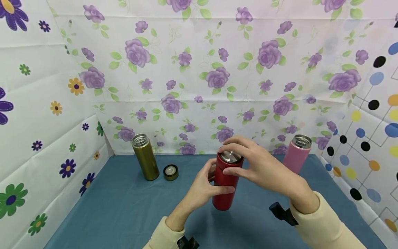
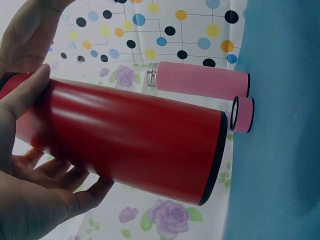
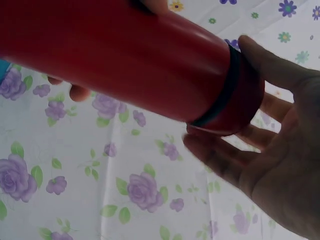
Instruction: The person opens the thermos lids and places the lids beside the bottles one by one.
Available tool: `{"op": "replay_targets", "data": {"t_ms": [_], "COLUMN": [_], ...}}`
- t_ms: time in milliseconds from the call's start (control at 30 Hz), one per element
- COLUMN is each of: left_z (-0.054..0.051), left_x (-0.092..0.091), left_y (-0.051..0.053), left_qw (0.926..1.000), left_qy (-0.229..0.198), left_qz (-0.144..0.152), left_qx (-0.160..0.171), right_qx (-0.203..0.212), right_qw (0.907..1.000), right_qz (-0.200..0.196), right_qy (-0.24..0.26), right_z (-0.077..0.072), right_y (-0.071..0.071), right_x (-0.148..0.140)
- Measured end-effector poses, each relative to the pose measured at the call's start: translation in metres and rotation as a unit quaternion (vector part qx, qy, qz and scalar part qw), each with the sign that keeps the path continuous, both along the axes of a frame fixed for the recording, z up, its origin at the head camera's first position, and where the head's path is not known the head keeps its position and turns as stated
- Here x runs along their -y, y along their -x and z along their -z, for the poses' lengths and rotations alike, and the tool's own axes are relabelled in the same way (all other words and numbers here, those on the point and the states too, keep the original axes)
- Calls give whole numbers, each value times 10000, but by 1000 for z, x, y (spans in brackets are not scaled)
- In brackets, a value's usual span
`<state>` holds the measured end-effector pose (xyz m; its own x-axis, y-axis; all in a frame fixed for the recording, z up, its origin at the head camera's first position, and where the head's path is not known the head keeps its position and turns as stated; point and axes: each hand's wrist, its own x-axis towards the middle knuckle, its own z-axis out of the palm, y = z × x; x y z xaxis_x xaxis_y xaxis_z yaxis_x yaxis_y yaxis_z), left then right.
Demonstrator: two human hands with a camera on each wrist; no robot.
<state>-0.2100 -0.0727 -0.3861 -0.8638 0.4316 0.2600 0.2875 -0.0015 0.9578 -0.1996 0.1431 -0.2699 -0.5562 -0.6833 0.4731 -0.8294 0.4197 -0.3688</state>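
Observation:
A red thermos bottle (image 1: 224, 189) is held slightly tilted above the blue cloth. My left hand (image 1: 202, 185) grips it round the body, thumb across the near side. At the top, my right hand (image 1: 253, 164) holds the lid (image 3: 245, 95) between thumb and fingers. This lid has a shiny silver top, red sides and a dark band beneath it, and it sits on the bottle. In the left wrist view the bottle's black base edge (image 2: 214, 159) shows, lifted off the cloth.
A gold bottle (image 1: 144, 159) stands uncapped at the left, its lid (image 1: 170, 172) lying beside it. Behind my right hand is an uncapped pink bottle (image 1: 296, 155), with a pink lid (image 2: 243, 114) close by. Patterned sheets (image 1: 199, 83) wall in the blue-covered table (image 1: 124, 211).

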Motion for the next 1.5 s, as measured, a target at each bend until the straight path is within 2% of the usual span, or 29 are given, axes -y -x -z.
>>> {"op": "replay_targets", "data": {"t_ms": [233,433,667,767,933,1067,1167,1267,1367,1500], "left_z": [-1,-2,-4,-3,-2,-2,-2,-1,-1,-1], "left_x": [2,4,4,4,3,3,2,2,2,1], "left_y": [0,0,0,0,-1,-1,-1,-1,-1,-1], "left_qw": [9998,9987,9968,9969,9982,9991,9996,9998,9999,9998], "left_qy": [63,99,3,-4,-27,-24,-15,-16,-15,-11], "left_qz": [173,463,775,760,554,386,278,184,146,173], "left_qx": [-36,163,205,214,228,157,98,75,66,94], "right_qx": [504,534,568,600,725,725,558,325,210,380], "right_qw": [9955,9856,9793,9791,9816,9904,9965,9986,9984,9959], "right_qz": [-761,-1404,-1761,-1777,-1654,-1130,-618,-356,-363,-642], "right_qy": [-247,-774,-826,-782,-627,-339,-42,208,380,503], "right_z": [-13,-20,-23,-22,-17,-11,-5,0,2,1], "right_y": [6,11,12,12,13,11,9,8,8,11], "right_x": [-9,-16,-20,-20,-19,-14,-10,-6,-6,-9]}}
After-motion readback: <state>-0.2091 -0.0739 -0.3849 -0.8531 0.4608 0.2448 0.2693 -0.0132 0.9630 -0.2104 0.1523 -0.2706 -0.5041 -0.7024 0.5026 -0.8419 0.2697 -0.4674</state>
